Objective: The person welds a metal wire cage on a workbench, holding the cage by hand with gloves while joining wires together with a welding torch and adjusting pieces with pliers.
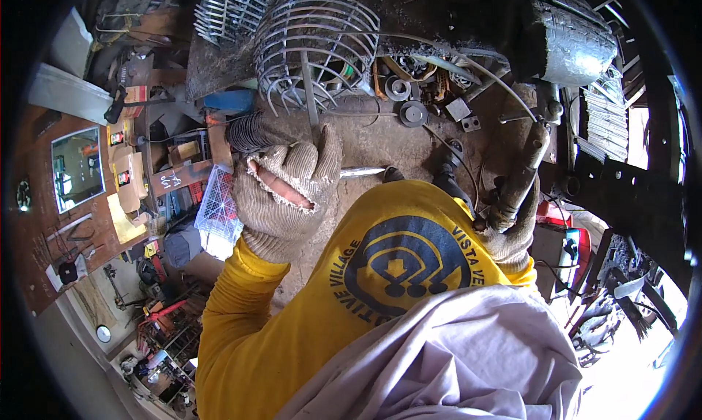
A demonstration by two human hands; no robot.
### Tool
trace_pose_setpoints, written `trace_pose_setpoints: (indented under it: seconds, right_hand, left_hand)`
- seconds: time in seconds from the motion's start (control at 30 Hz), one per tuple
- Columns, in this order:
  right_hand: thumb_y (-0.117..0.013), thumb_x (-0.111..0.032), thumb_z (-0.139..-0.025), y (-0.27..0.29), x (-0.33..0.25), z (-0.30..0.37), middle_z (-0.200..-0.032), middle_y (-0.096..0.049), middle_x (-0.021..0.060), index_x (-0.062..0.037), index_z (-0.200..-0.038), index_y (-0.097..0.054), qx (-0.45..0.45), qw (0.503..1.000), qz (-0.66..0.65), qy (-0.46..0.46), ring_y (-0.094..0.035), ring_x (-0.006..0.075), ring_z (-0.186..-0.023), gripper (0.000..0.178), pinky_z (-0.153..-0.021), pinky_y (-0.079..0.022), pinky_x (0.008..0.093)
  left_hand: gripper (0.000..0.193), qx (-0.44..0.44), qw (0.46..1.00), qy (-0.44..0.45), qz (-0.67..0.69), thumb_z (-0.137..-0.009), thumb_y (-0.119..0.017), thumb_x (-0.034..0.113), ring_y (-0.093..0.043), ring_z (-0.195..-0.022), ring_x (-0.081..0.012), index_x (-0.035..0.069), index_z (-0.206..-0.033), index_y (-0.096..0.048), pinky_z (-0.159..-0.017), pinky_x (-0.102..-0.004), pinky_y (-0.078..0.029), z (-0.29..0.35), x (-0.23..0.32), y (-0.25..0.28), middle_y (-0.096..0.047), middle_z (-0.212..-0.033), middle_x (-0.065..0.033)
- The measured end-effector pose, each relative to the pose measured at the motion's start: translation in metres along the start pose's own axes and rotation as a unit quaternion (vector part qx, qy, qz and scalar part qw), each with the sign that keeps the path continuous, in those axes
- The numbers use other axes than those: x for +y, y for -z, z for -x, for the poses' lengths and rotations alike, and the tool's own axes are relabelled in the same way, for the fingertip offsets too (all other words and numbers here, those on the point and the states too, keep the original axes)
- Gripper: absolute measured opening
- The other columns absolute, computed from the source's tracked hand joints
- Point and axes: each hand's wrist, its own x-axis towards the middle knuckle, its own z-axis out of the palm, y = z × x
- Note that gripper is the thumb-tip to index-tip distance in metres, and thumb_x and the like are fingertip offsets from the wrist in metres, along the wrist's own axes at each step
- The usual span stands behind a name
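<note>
1. Where the left hand [284, 189] is raised, left of the middle, we see its fingers curled together and clamped on the near end of a flat metal bar [310, 91]; its worn glove [256, 208] is torn open across the back.

2. On the right, we see the right hand [515, 238], also gloved, closed around the thick grey handle of a tool [526, 170] that slants toward the far side.

3. From the tool's far end, a thin rod [461, 56] bows leftward to the cage [289, 45] of metal rings. The bar's far part crosses in front of the cage; we cannot tell whether they touch.

4. Between and beyond our hands, we find a round disc [414, 114], a square plate [458, 110] and a metal ring [397, 88], all right of the cage.

5. Just left of the left hand are a dark coil [252, 131] and a white plastic basket [218, 200].

6. Farther out, we see a rack of rods [230, 12] at the far left and a bundle of pale sticks [605, 124] at the far right.

7. Nearest us are a yellow shirt [409, 215] and a pale cloth [453, 354].
</note>
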Motion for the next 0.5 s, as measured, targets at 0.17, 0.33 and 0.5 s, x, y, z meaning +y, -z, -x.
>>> trace_pose_setpoints:
  seconds: [0.17,0.33,0.5]
  right_hand:
    - [-0.076,-0.064,-0.08,-0.001,0.009,0.004,-0.13,-0.053,0.0088,-0.0054,-0.159,-0.029,0.024,0.991,0.121,0.045,-0.057,0.0143,-0.1,0.109,-0.079,-0.05,0.0284]
    - [-0.079,-0.058,-0.079,0.003,-0.001,0.005,-0.142,-0.043,0.0148,-0.0004,-0.159,-0.023,-0.001,0.988,0.153,-0.003,-0.045,0.0229,-0.121,0.113,-0.099,-0.038,0.0346]
    - [-0.073,-0.063,-0.083,0.011,0.018,0.007,-0.112,-0.058,0.0052,-0.0044,-0.157,-0.031,-0.021,0.988,0.132,0.072,-0.056,0.011,-0.085,0.104,-0.074,-0.049,0.0283]
  left_hand:
    - [0.077,-0.012,1.0,-0.003,0.006,-0.084,-0.059,0.051,-0.037,-0.132,-0.035,0.007,-0.147,-0.046,-0.109,-0.0509,-0.031,0.003,-0.004,-0.005,-0.035,-0.144,-0.0178]
    - [0.073,-0.024,0.999,0.002,0.022,-0.084,-0.058,0.047,-0.041,-0.127,-0.0331,0.008,-0.144,-0.048,-0.104,-0.0499,-0.034,0.001,-0.006,-0.01,-0.039,-0.138,-0.0156]
    - [0.068,-0.074,0.997,0.015,0.024,-0.083,-0.058,0.044,-0.045,-0.121,-0.0313,0.01,-0.142,-0.051,-0.1,-0.0488,-0.036,-0.001,-0.01,-0.027,-0.044,-0.132,-0.0134]
